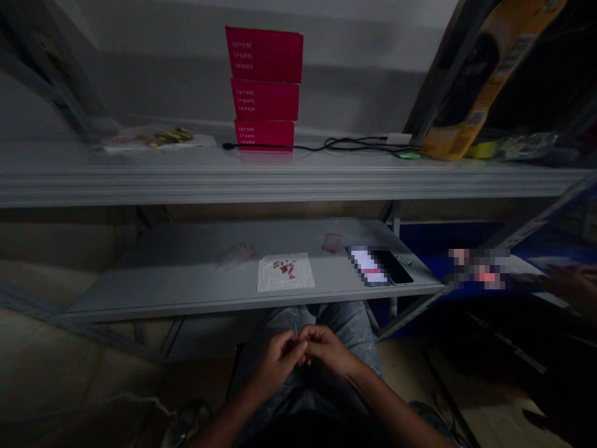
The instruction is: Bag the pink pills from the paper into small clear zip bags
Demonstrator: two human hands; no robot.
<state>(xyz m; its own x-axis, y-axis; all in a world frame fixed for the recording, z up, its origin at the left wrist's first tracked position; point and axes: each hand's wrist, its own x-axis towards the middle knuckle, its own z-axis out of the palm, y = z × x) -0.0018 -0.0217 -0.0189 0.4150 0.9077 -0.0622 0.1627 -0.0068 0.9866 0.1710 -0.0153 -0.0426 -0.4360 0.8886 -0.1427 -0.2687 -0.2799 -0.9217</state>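
Observation:
Above my lap, my left hand (282, 354) and my right hand (329, 350) meet with fingertips pinched together. Whatever they hold is too small and dark to make out. On the lower shelf (163, 274) in front of them lies a white square sheet (298, 283), with several small gold and pinkish pieces (285, 267) scattered on it. Left of the sheet is a heap of clear plastic bags (236, 255). Behind it to the right lies another small clear bag (333, 242) with a reddish edge.
A phone (401, 267) lies beside a blurred-out lit screen (368, 266). Three stacked red boxes (265, 99), a black cable (308, 148) and a yellow bottle (459, 127) stand on the upper shelf (280, 183). At right, another person's hand (578, 283) is near.

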